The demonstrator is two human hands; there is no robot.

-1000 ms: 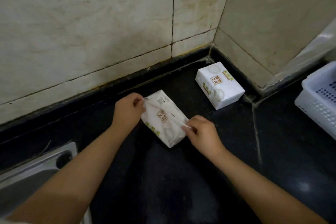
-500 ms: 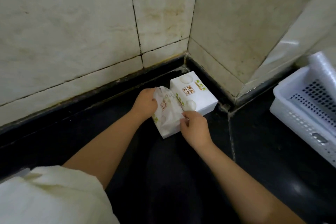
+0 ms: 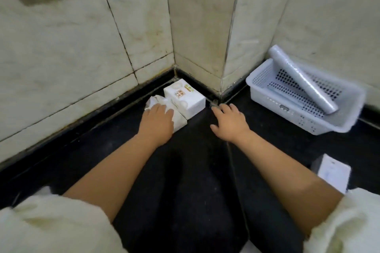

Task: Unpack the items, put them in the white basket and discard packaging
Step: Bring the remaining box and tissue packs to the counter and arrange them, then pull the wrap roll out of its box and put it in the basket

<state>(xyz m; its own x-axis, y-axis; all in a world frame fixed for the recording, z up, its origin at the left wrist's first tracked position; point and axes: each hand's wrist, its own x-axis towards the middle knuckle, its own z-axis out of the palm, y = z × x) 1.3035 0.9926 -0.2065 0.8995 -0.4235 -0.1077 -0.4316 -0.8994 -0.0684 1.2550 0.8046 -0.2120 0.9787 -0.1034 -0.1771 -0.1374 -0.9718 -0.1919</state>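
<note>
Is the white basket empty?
No, the white basket has a clear plastic roll in it, leaning from its back rim down toward its front right side.

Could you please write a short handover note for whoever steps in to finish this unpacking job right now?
Left hand: rests flat on the crumpled tissue pack, which touches the second tissue pack in the counter corner.
Right hand: open, holding nothing.
White basket: on the counter to the right, holding a clear roll.
Done: roll in basket.
Left: both tissue packs, plus a white box near the right arm.
</note>
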